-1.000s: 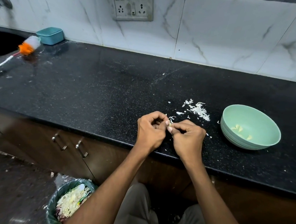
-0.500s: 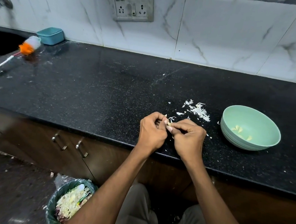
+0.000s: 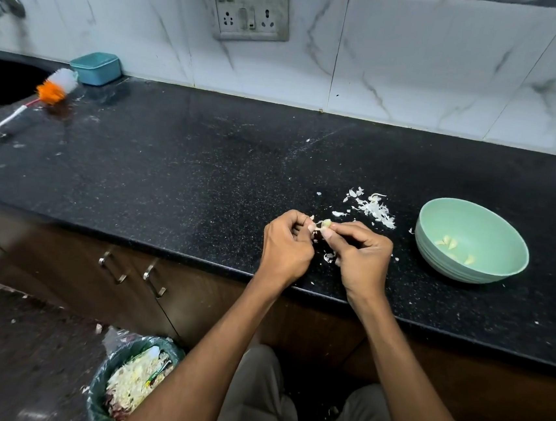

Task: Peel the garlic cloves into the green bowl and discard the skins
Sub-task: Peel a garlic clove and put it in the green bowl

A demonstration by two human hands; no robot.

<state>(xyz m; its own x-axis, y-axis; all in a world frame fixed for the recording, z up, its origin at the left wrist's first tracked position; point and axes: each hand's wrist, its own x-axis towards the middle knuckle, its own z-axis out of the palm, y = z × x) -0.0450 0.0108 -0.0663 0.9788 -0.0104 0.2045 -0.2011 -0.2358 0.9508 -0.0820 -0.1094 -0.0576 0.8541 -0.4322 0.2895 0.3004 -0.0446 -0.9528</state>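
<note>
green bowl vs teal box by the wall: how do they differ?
The green bowl is round, open, holds peeled cloves; the teal box is rectangular, lidded. The bowl sits near the counter's front at right; the box sits against the backsplash at left. Both are greenish, standing upright.

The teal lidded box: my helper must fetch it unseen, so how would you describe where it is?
On the black stone counter, look far left against the marble wall. The small teal lidded plastic box sits behind the orange-and-white bottle brush, rectangular and closed.

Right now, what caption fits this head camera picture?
Both hands, left hand and right hand, peel a garlic clove beside the green bowl.
</note>
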